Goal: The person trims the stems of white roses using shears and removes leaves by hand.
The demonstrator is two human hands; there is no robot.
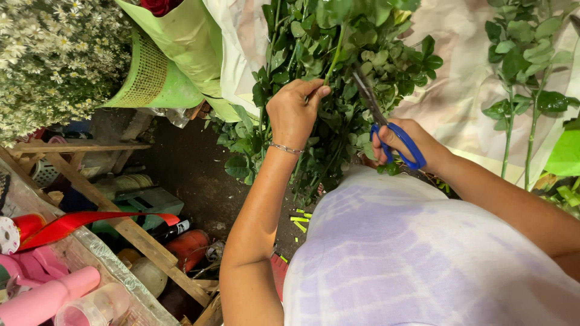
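Dark, damp ground (pixel 199 175) lies below, littered with short green stem cuttings (pixel 300 222), in what looks like a crowded flower stall. Nearest the camera, a pale purple-patterned shirt (pixel 411 253) fills the lower right and hides whatever sits beneath it. At lower left a wooden rack (pixel 130 232) holds red ribbon (pixel 78 220) and a pink roll (pixel 45 299), both partly cut off by the frame edge.

Farther out, the left hand (pixel 295 111), a thin bracelet (pixel 286 148) at its wrist, pinches a green stem (pixel 334 57) between thumb and fingertips. The stem runs up and slightly right from the hand, its long axis near vertical, and its top is lost among leaves. The right hand (pixel 403 143) is closed through the blue loops of the scissors (pixel 386 124), fingers wrapped round the handles. The scissors point up and left, blades slanting toward the stem, just right of the left hand; whether the blades are parted is hard to tell against the foliage.

Beyond the hands, the leafy bunch (pixel 344 36) rests on pale wrapping paper (pixel 465 72). Farthest back, at upper left, stand white daisies (pixel 54 54), a green basket (pixel 151 78) and a red rose (pixel 158 6) in green wrap, cropped at the top.
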